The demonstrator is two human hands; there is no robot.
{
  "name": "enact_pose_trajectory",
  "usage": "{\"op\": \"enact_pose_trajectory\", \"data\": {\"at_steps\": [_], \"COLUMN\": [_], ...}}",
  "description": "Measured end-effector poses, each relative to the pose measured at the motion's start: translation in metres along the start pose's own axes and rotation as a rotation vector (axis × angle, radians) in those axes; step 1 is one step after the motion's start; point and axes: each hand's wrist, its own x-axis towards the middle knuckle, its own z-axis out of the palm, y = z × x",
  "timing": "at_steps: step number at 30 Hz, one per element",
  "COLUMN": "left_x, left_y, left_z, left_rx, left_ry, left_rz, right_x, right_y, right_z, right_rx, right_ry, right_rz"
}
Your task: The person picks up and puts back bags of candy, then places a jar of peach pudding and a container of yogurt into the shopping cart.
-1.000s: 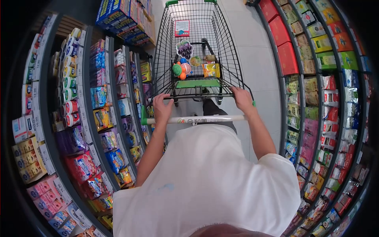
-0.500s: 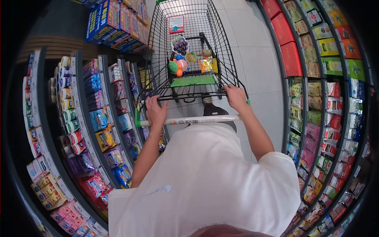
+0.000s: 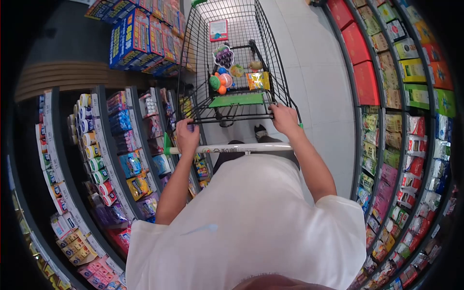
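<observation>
A black wire shopping cart [image 3: 268,58] with a white handlebar [image 3: 241,148] is in front of me. My left hand [image 3: 187,137] is closed on the left side of the cart's rear frame, just above the handlebar. On the right side, my right hand [image 3: 285,118] has its fingers curled round the frame's edge. Inside the cart lie a bunch-shaped pack of dark round items [image 3: 224,57], colourful balls [image 3: 221,81], a yellow packet [image 3: 258,80], a small round item [image 3: 236,70] and a red-edged box [image 3: 218,30].
Shelves of packets and tubs [image 3: 92,140] run along the left. Stacked blue boxes [image 3: 129,38] stand at the upper left. Shelves on the right hold red boxes [image 3: 366,82] and many snack packets [image 3: 415,145]. Pale floor tiles [image 3: 328,140] show beside the cart.
The shelves and stacked boxes have shifted down in view as the cart and I moved forward. My left hand has closed more round the frame. A shoe now shows below the cart.
</observation>
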Motion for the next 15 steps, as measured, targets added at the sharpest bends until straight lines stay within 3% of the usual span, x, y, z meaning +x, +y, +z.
{"op": "enact_pose_trajectory", "data": {"at_steps": [13, 15], "left_x": [0.09, 0.1], "left_y": [0.008, -0.001], "left_z": [-0.008, -0.002], "left_rx": [0.011, 0.041], "left_ry": [-0.023, 0.005], "left_rz": [-0.149, -0.064], "right_x": [0.077, 0.088], "right_y": [-0.019, -0.018], "right_z": [-0.014, -0.014], "right_rx": [0.013, 0.008], "right_ry": [-0.013, -0.025], "right_rz": [0.107, 0.092]}}
